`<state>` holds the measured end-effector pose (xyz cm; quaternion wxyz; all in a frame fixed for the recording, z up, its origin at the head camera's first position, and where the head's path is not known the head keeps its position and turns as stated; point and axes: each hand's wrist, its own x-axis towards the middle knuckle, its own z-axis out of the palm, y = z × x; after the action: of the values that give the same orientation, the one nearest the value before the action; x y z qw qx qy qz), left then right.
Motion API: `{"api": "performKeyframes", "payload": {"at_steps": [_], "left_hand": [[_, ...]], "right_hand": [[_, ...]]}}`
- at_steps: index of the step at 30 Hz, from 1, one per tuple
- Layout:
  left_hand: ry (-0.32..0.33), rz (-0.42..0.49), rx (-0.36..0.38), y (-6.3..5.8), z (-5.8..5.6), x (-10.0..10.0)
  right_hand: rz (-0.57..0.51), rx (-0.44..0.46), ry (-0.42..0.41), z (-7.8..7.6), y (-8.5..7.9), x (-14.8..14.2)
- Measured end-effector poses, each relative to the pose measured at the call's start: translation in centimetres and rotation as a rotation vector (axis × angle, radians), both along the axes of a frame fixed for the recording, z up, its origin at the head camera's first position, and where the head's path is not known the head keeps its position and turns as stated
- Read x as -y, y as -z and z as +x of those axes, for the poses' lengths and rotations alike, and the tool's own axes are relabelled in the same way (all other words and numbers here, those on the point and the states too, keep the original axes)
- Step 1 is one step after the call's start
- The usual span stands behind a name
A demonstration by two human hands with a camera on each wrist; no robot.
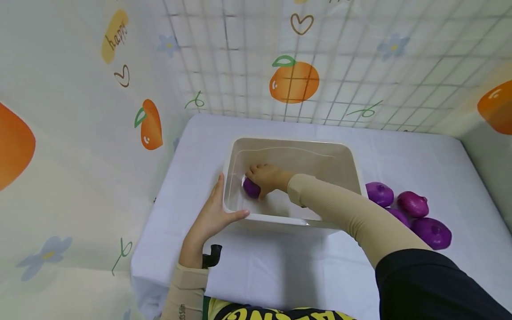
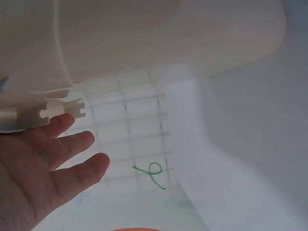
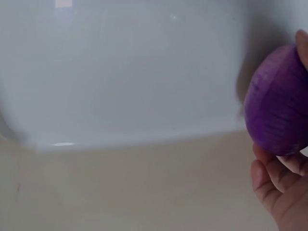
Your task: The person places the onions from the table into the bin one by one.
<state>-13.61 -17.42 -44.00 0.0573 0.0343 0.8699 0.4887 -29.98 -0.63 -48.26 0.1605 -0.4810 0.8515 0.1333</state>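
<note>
Inside a white plastic bin (image 1: pixel 280 218), my right hand (image 1: pixel 267 178) grips a purple onion (image 1: pixel 251 189) near the left end. The right wrist view shows the onion (image 3: pixel 279 103) between the thumb and the curled fingers, just at the bin's floor. At the bin's front left corner is my left hand (image 1: pixel 216 216), its thumb along the front rim and its fingers against the left side. In the left wrist view those fingers (image 2: pixel 79 175) look spread and fairly straight, beside the bin's outer wall.
Several more purple onions (image 1: pixel 432 233) lie in a group on the white tablecloth (image 1: pixel 452 178), right of the bin and partly behind my right sleeve (image 1: pixel 352 213). A printed curtain (image 1: pixel 248 53) with a grid behind it stands beyond the table's far edge.
</note>
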Motion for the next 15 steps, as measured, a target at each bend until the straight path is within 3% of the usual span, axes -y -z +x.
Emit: {"api": "performKeyframes", "payload": {"at_steps": [6, 15], "left_hand": [[0.012, -0.025, 0.016, 0.0, 0.3, -0.4], [0.006, -0.043, 0.037, -0.4, 0.3, -0.1]], "right_hand": [[-0.004, 0.008, 0.002, 0.2, -0.8, -0.6], [-0.073, 0.031, 0.008, 0.5, -5.1, -1.7]]}}
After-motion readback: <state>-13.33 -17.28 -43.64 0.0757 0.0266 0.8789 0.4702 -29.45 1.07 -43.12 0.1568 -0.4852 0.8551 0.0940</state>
